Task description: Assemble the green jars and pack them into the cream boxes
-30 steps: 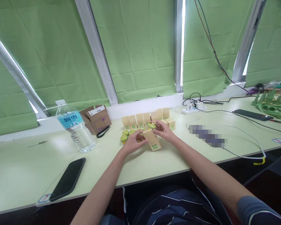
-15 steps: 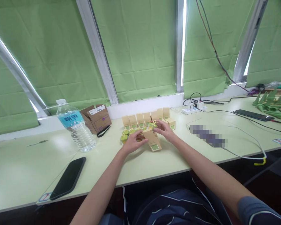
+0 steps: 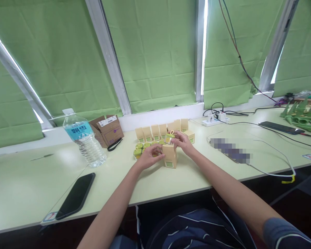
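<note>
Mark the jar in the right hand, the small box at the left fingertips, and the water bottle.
Jar point(image 3: 168, 140), head view: clear body under the lid.
Small box point(image 3: 169, 156), head view: front face.
Water bottle point(image 3: 85, 145), head view: clear body below the label.

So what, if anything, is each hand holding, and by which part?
Right hand: a green-lidded jar, by its right side. Left hand: a small carton, by its left side.

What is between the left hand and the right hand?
In the head view, a small box stands between the left hand and right hand; above it, the right hand holds a green-lidded jar.
</note>
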Motion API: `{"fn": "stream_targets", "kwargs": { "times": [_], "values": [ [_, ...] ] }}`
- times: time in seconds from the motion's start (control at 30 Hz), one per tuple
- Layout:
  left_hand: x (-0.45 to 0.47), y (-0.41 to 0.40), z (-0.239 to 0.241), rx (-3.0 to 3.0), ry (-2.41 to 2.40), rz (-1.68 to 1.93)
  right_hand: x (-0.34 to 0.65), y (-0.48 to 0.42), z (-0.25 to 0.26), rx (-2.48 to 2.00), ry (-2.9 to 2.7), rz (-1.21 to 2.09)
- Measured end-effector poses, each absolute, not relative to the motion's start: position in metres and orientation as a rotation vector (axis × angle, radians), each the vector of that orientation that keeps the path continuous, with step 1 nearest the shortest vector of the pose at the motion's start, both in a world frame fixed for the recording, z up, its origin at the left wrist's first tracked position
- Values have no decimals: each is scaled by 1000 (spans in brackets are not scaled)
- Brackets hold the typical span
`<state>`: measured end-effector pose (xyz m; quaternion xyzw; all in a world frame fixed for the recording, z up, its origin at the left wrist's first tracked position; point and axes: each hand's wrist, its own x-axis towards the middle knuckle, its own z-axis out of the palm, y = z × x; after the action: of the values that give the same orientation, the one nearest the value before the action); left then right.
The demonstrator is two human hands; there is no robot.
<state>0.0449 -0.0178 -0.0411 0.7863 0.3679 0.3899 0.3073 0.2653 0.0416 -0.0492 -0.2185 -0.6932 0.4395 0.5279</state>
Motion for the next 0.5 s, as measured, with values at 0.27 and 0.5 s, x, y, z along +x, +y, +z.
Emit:
{"fn": "stream_targets", "kwargs": {
  "times": [0.27, 0.5],
  "values": [
    [44, -18, -40, 2069, 986, 1028, 267, 41, -50, -565, -1788, 1031],
    [44, -17, -41, 2091, 989, 1024, 272, 41, -50, -571, -1839, 940]
  ]
}}
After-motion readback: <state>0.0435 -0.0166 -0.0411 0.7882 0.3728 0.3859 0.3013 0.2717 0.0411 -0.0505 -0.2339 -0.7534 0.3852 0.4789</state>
